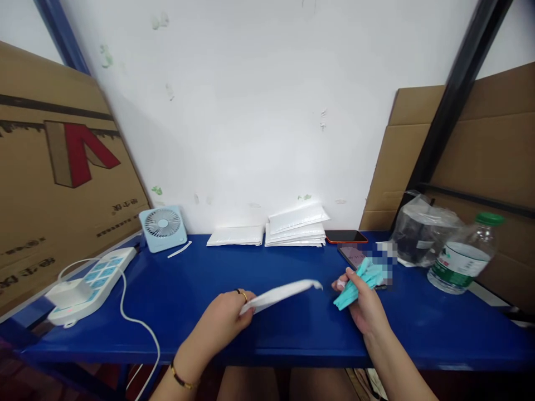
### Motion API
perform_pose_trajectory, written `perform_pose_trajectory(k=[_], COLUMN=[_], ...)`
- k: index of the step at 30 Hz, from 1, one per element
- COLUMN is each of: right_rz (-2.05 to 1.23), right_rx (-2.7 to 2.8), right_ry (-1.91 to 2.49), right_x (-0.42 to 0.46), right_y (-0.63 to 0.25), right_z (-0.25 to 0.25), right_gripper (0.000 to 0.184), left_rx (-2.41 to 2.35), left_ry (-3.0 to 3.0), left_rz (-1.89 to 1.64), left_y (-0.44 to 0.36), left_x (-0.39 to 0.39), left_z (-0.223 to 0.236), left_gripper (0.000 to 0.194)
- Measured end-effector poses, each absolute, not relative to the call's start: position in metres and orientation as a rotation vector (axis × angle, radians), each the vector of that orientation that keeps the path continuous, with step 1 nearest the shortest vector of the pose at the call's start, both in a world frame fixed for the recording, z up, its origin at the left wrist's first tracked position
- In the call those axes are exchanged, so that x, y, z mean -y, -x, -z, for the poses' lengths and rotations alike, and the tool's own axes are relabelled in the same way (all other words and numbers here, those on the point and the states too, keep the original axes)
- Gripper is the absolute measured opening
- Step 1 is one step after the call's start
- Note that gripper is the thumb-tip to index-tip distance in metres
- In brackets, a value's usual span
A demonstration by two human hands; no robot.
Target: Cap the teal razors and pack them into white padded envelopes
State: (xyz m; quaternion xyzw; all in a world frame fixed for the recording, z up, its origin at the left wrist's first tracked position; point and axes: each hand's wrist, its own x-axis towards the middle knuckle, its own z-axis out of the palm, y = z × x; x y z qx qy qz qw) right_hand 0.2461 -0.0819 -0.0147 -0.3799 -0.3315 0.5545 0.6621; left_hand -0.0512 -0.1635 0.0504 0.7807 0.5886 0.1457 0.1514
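The left forearm reaches in from the lower left; the left hand (221, 320), its back upward, pinches thumb and fingers on the near end of a thin, flat white packet (284, 295), which slants over the blue tabletop (288, 334). The right forearm angles in from the lower right, and the right hand (365, 312), palm turned inward, is closed around a folded turquoise bundle (345, 298), well apart from the packet

1 head-worn cam, close above blue table (284, 334), looks fwd & down, w/ white wall (234, 111) facing it
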Motion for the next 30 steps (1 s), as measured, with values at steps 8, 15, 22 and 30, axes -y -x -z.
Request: perform_pose_trajectory(k=[8, 15, 22, 30], right_rz=[-1.242, -1.283, -1.366, -1.379], right_rx=[0.673, 0.636, 0.636, 0.809], right_ry=[0.847, 0.838, 0.816, 0.845], right_x=[0.082, 0.083, 0.085, 0.093], right_y=[-0.256, -0.251, -0.230, -0.207], right_z=[0.018, 0.013, 0.012, -0.015], right_gripper=[0.032, 0.032, 0.032, 0.035], left_rx=[-1.602, -1.666, -1.589, -1.452], left_ry=[-2.327, -2.353, -2.422, -2.291], left_rz=[-0.280, -0.250, -0.549, -0.966], left_y=[0.055, 0.028, 0.013, -0.002], left_x=[0.114, 0.129, 0.146, 0.142], left_z=[-0.053, -0.002, -0.008, -0.002], left_gripper=[0.043, 0.124, 0.086, 0.079])
